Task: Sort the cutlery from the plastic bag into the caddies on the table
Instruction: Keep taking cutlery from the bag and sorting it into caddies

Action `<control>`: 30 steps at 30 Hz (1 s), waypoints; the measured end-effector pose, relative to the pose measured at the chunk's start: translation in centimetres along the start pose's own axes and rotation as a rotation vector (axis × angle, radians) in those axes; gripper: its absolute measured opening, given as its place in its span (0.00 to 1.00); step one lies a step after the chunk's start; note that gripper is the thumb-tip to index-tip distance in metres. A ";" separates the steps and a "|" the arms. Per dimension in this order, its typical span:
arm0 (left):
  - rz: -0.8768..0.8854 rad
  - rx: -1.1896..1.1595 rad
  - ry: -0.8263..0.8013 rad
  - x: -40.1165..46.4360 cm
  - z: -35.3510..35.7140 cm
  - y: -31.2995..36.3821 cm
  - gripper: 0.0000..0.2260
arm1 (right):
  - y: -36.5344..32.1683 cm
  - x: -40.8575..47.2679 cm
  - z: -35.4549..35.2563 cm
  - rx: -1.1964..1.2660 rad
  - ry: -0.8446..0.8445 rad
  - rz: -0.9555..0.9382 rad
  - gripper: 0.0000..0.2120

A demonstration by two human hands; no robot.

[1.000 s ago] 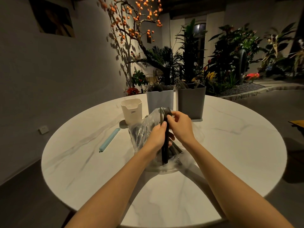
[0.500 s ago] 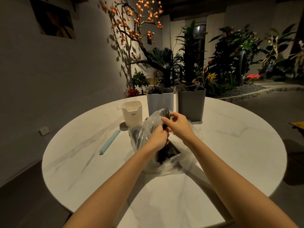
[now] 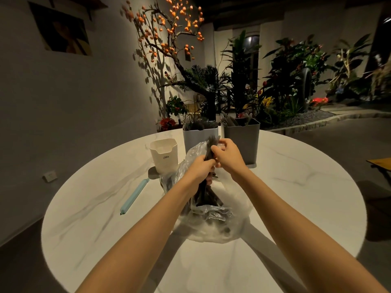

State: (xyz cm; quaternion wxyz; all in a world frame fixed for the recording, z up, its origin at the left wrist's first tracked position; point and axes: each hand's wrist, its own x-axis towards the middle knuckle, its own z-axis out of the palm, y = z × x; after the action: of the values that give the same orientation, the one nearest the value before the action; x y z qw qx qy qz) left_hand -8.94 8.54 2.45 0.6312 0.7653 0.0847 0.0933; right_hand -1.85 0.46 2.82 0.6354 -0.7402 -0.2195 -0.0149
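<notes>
Single head cam, wide-angle, looking forward and down across the round table [image 3: 88, 225]. Forearms enter from the bottom edge, hands close at frame centre. Wall fills the upper left, plants the upper right. No second view to overlap.

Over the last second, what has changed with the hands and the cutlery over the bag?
The left hand has slid up the bundle of dark cutlery, closer to the right hand. The piece pinched by the right hand now shows fork tines, not a rounded end. The plastic bag, three caddies and blue clip stayed put.
</notes>
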 end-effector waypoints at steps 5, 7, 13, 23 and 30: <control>-0.085 -0.211 0.001 1.2 0.4 1.8 0.17 | -0.9 2.0 -0.8 0.087 0.024 0.049 0.09; -0.062 -0.204 0.016 2.1 0.3 2.4 0.16 | -1.5 3.0 -1.1 0.094 0.030 0.030 0.05; -0.022 -0.102 0.035 4.8 0.0 4.2 0.12 | -2.2 6.3 -2.0 0.123 0.071 0.054 0.04; -0.007 -0.006 0.030 8.3 0.3 4.8 0.09 | -1.7 9.6 -4.1 0.244 0.221 0.089 0.07; -0.029 -0.089 0.129 10.7 0.3 5.4 0.10 | -1.9 11.0 -6.7 0.410 0.619 -0.036 0.07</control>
State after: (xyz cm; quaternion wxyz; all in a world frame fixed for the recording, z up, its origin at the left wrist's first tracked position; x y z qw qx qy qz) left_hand 1.59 9.87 8.04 0.6592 0.7275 0.1320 0.1371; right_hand 9.13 -2.34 9.16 0.8064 -0.5540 -0.0283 -0.2049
